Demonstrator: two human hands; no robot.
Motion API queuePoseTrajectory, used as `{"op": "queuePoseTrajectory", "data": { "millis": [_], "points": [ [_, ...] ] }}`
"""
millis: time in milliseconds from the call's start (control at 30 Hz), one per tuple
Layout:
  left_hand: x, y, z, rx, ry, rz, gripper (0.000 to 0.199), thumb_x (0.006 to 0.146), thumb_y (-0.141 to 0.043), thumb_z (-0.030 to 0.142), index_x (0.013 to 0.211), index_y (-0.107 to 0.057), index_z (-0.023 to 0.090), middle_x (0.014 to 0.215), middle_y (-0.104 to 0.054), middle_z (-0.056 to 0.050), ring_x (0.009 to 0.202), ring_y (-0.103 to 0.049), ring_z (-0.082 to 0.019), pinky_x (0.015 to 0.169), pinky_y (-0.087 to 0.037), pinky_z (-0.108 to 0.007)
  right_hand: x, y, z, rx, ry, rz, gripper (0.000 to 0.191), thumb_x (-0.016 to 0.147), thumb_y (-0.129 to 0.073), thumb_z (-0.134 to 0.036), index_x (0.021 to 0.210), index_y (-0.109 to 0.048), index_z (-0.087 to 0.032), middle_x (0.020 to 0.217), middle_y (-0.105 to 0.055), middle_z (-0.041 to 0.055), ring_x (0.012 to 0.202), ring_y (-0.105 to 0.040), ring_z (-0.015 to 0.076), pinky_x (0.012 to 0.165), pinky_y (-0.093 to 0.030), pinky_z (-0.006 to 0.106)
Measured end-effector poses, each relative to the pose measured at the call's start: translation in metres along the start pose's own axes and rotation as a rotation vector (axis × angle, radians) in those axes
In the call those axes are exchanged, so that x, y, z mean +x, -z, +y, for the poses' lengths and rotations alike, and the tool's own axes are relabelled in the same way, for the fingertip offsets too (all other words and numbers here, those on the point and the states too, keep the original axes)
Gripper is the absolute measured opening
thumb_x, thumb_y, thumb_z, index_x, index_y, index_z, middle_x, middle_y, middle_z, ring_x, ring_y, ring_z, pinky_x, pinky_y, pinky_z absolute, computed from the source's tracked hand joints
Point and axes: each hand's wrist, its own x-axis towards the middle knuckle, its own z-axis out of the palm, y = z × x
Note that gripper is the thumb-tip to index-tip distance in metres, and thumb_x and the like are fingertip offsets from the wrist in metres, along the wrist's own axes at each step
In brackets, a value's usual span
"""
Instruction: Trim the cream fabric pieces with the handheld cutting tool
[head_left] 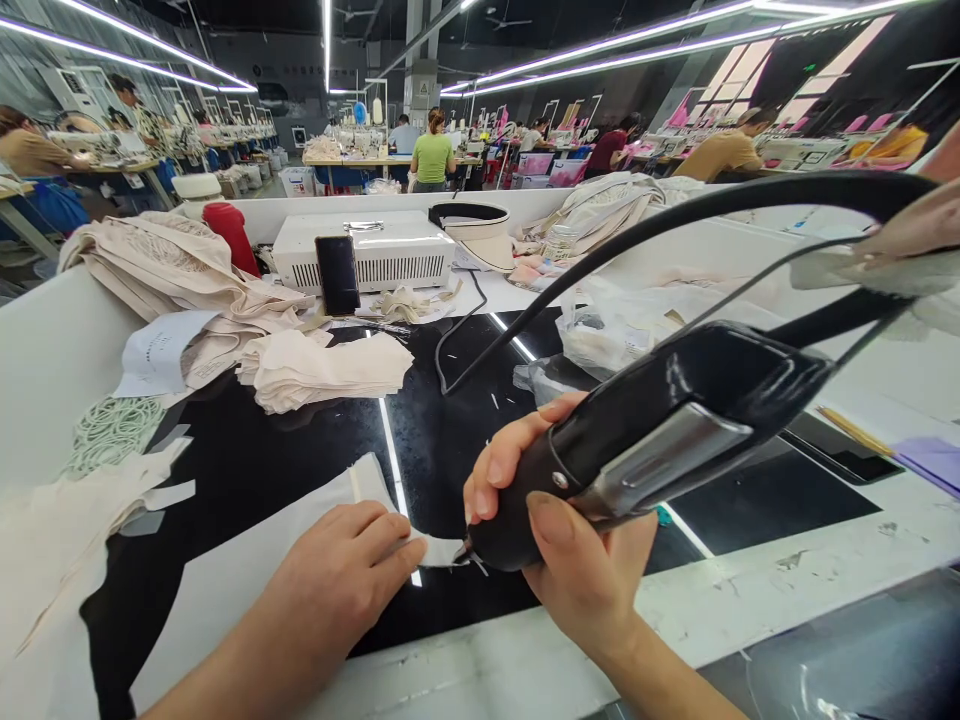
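Observation:
My left hand (pixel 349 560) is closed over a white fabric piece (pixel 247 540) low on the black work surface. A narrow end of the fabric runs from beneath its fingertips to the tool's tip. Wrapped around a black corded handheld tool (pixel 600 450) is my right hand (pixel 577 560), thumb on the near side and fingers on the far side. The tool is tilted down to the left, and its small pointed metal tip (pixel 465 552) meets the fabric's end. A silver lever lies along its body. Whether the tip has gone through the fabric cannot be made out.
A stack of cream fabric pieces (pixel 326 370) lies ahead, near a phone (pixel 337 275) propped against a white vented box (pixel 367 250). The tool's black cable (pixel 585 265) arcs overhead. Green elastic loops (pixel 116 435) sit left; plastic bags (pixel 622 325) lie right. People work at sewing tables behind.

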Motion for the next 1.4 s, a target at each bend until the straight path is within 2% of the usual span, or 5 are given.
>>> {"op": "queuePoseTrajectory", "data": {
  "millis": [267, 733, 833, 1067, 1400],
  "points": [
    [-0.007, 0.018, -0.011, -0.017, 0.07, 0.087, 0.028, 0.113, -0.036, 0.019, 0.117, -0.064, 0.019, 0.119, -0.071, -0.006, 0.109, -0.07, -0.018, 0.098, -0.059, -0.031, 0.02, 0.015, 0.007, -0.024, 0.029, 0.029, 0.036, 0.086, -0.081, -0.037, 0.104, -0.053, -0.028, 0.078, -0.065, -0.0061, 0.053, -0.062, 0.0126, 0.048, -0.054, 0.027],
    [-0.013, 0.037, 0.005, -0.163, 0.162, -0.259, 0.025, 0.102, -0.048, 0.009, 0.095, -0.068, 0.023, 0.091, -0.067, -0.001, 0.076, -0.069, -0.014, 0.072, -0.061, -0.022, 0.046, 0.02, 0.021, -0.065, 0.022, 0.133, 0.034, 0.079, -0.08, -0.031, 0.095, -0.05, -0.027, 0.075, -0.065, -0.0079, 0.051, -0.059, 0.011, 0.048, -0.055, 0.027],
    [-0.003, 0.04, -0.001, -0.086, 0.139, -0.202, 0.029, 0.104, -0.041, 0.011, 0.104, -0.068, 0.021, 0.094, -0.068, -0.003, 0.081, -0.07, -0.017, 0.074, -0.063, -0.028, 0.046, 0.02, 0.02, -0.088, 0.003, 0.138, 0.036, 0.078, -0.081, -0.034, 0.093, -0.049, -0.027, 0.073, -0.063, -0.0079, 0.051, -0.058, 0.0118, 0.048, -0.054, 0.028],
    [0.044, 0.019, -0.006, 0.054, 0.035, -0.079, 0.026, 0.104, -0.045, 0.012, 0.124, -0.062, 0.016, 0.109, -0.068, -0.009, 0.095, -0.069, -0.022, 0.084, -0.063, -0.039, 0.045, 0.024, 0.012, -0.147, 0.05, 0.155, 0.03, 0.081, -0.077, -0.03, 0.092, -0.049, -0.027, 0.073, -0.058, -0.0078, 0.053, -0.054, 0.0123, 0.049, -0.051, 0.029],
    [0.067, -0.002, 0.005, 0.211, 0.021, -0.146, 0.024, 0.099, -0.057, 0.009, 0.121, -0.065, 0.013, 0.11, -0.067, -0.011, 0.095, -0.069, -0.025, 0.085, -0.063, -0.043, 0.044, 0.041, 0.004, -0.194, 0.089, 0.185, 0.033, 0.078, -0.08, -0.029, 0.09, -0.05, -0.027, 0.073, -0.057, -0.007, 0.059, -0.054, 0.0131, 0.053, -0.048, 0.029]
  ]
}}
